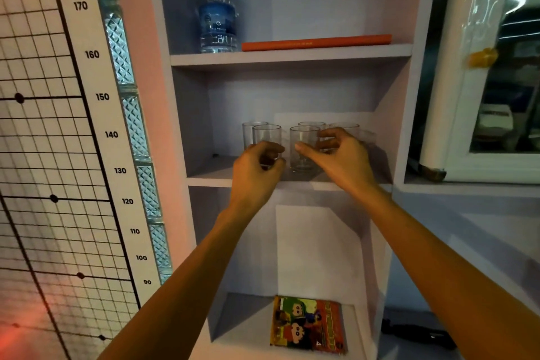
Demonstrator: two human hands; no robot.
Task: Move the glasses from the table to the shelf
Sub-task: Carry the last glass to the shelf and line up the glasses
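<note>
Lilac shelf unit beside a height chart. On its middle shelf stand several clear tumblers, upright, in two rows. Left hand: arm extended to the middle shelf's front edge, fingers wrapped round the front-left tumbler. Right hand: the same height above the middle shelf, thumb across the front-right tumbler, fingers curled at its right side; whether it grips or has let go cannot be told.
</note>
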